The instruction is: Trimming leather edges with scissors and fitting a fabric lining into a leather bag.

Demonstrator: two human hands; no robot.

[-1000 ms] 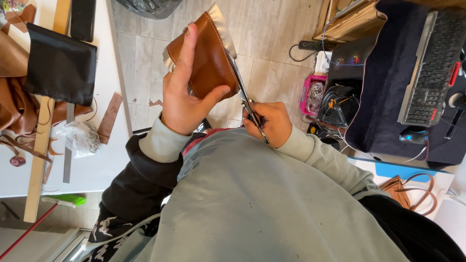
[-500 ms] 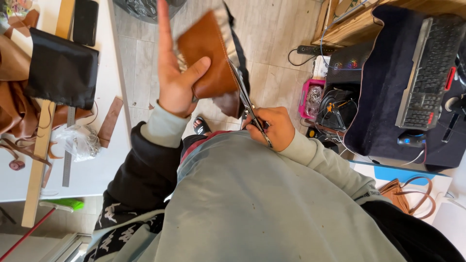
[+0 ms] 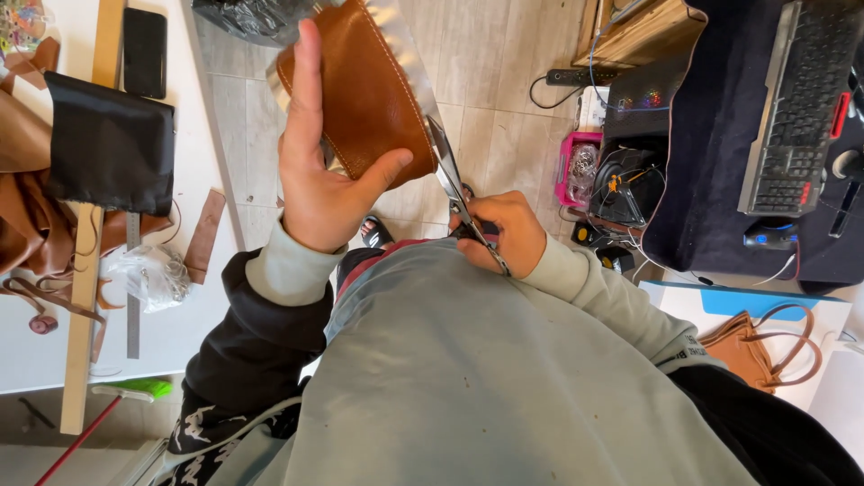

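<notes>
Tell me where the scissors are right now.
In the head view the scissors sit just right of centre, gripped by the right hand, blades pointing up along the right edge of the brown leather piece held by the left hand.

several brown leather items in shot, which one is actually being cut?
The stitched brown leather piece held up by the left hand; the scissors in the right hand meet its edge. The others lie untouched.

On the white worktop [image 3: 180, 333] at the left lie a black pouch [image 3: 108, 144], a dark phone [image 3: 144, 52], a metal ruler [image 3: 133, 288], a crumpled clear bag [image 3: 153, 274] and tan leather scraps [image 3: 27, 225]. At the right, a keyboard [image 3: 792, 108] sits on dark cloth, and a tan handbag [image 3: 751, 346] lies below it
</notes>
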